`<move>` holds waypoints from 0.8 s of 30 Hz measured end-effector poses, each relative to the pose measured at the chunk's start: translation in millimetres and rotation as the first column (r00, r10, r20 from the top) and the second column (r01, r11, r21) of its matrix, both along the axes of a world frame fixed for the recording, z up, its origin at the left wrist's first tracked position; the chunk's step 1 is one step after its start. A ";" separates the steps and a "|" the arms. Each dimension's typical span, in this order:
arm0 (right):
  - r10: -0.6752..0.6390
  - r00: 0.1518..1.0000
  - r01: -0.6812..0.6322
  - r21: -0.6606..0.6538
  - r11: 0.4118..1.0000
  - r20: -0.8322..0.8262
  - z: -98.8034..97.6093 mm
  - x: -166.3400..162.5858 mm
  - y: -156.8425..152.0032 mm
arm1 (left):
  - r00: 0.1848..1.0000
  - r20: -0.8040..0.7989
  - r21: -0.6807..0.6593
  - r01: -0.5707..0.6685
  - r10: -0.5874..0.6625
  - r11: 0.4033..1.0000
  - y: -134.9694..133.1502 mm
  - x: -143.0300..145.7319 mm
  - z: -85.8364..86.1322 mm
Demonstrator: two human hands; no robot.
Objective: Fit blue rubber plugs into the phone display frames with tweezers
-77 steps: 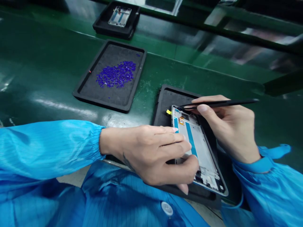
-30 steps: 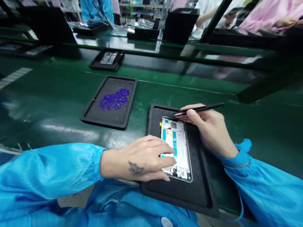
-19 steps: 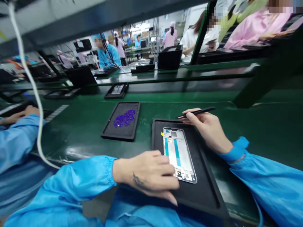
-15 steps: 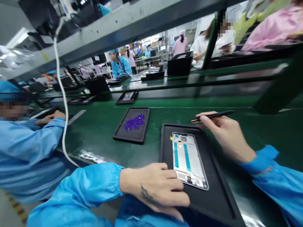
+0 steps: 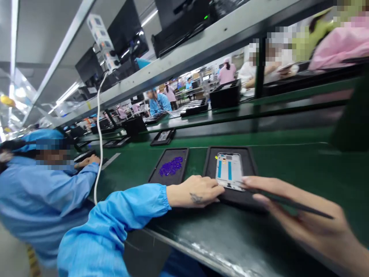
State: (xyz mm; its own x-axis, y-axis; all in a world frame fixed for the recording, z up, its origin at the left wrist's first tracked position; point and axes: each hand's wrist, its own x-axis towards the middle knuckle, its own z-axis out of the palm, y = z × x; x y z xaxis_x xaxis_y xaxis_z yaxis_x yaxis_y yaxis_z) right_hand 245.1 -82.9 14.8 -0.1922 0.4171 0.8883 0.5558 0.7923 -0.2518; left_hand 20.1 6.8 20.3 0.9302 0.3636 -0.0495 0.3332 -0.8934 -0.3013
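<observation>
A metal phone frame [image 5: 236, 173] with two blue strips lies in a black tray [image 5: 249, 159] in front of me. My left hand [image 5: 196, 191] reaches over the tray's near left corner, fingers curled at its edge beside the frame's lower end. The thumb side is partly hidden. In my right hand [image 5: 311, 219] is a pair of black tweezers [image 5: 296, 204], gripped between thumb and fingers. Their tips are close to the frame's lower right edge; contact cannot be made out.
Left of it stands another black tray [image 5: 186, 156] with a heap of small purple pieces [image 5: 171, 166]. A white cable [image 5: 99, 130] hangs down at the left. Beyond it a co-worker in blue [image 5: 43, 192] sits at the green bench [image 5: 300, 161]. A metal shelf beam [image 5: 178, 55] crosses above.
The tray with the phone frame has slid away from me, nearer the purple pieces' tray. My right hand has brought the tweezers down to the frame's lower right. The head view has tilted up.
</observation>
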 end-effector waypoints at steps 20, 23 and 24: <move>0.243 0.952 -0.189 -0.265 0.946 0.186 -24.6 -12.7 -28.5 | 0.961 -0.002 0.137 -0.273 0.276 0.952 181.3 124.2 19.6; 0.205 0.979 -0.185 -0.372 0.910 0.016 -22.8 -6.4 -21.2 | 0.973 -0.013 0.146 -0.228 0.232 0.963 147.4 104.2 22.6; 0.167 0.985 -0.174 -0.414 0.893 -0.051 -21.5 -3.6 -17.7 | 0.979 -0.024 0.136 -0.197 0.202 0.971 130.2 93.2 21.7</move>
